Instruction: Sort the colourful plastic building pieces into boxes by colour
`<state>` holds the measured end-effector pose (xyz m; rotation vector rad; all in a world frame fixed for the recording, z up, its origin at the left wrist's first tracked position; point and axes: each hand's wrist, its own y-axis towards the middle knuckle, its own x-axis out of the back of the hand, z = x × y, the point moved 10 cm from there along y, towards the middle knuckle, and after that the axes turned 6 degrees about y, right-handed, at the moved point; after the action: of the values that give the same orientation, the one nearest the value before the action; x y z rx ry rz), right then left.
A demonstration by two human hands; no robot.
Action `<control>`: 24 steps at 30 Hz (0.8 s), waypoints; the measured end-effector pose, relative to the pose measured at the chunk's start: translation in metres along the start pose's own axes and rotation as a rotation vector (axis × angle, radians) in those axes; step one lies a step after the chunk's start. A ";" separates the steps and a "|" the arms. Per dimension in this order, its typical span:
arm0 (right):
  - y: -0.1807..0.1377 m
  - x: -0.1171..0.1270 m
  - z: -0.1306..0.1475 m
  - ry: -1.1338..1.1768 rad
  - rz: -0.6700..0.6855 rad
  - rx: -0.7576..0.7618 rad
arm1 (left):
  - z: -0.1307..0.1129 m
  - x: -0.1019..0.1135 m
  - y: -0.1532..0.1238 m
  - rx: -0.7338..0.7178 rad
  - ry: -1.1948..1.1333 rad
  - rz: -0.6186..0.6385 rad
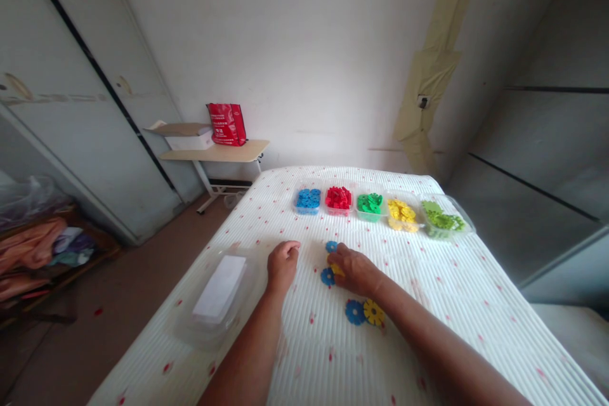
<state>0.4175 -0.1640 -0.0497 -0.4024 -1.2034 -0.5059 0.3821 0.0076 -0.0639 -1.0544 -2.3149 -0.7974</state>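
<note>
My right hand (353, 269) is closed on a yellow notched plastic disc (337, 269), partly hidden under its fingers. A blue disc (332, 246) lies just beyond those fingers, and another blue disc (327, 276) sits at their near left side. Closer to me, a blue notched disc (354, 312) and a yellow notched disc (373, 312) lie side by side, touching or joined. My left hand (283, 264) rests on the cloth to the left with its fingers curled; whatever they hold, if anything, is hidden.
Clear tubs stand in a row at the back: blue pieces (308, 201), red pieces (339, 200), green pieces (370, 204), yellow pieces (402, 213) and light green pieces (443, 217). At left lies a clear plastic box (209, 330) with white paper (220, 288). A side table (238, 151) bears a red bag (227, 125).
</note>
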 end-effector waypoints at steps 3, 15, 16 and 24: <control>-0.003 0.004 -0.001 0.079 -0.015 0.009 | 0.001 -0.001 0.000 0.001 -0.001 0.007; -0.016 0.023 -0.019 0.344 -0.218 0.065 | 0.001 -0.002 0.000 -0.010 -0.008 0.007; -0.020 0.031 -0.023 0.382 -0.254 0.050 | 0.000 -0.001 0.000 -0.012 -0.007 0.008; -0.081 0.043 -0.017 0.296 -0.186 -0.104 | 0.003 -0.003 0.000 0.004 -0.001 0.017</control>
<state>0.3960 -0.2461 -0.0119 -0.2928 -0.9345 -0.7633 0.3834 0.0081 -0.0677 -1.0716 -2.3048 -0.7856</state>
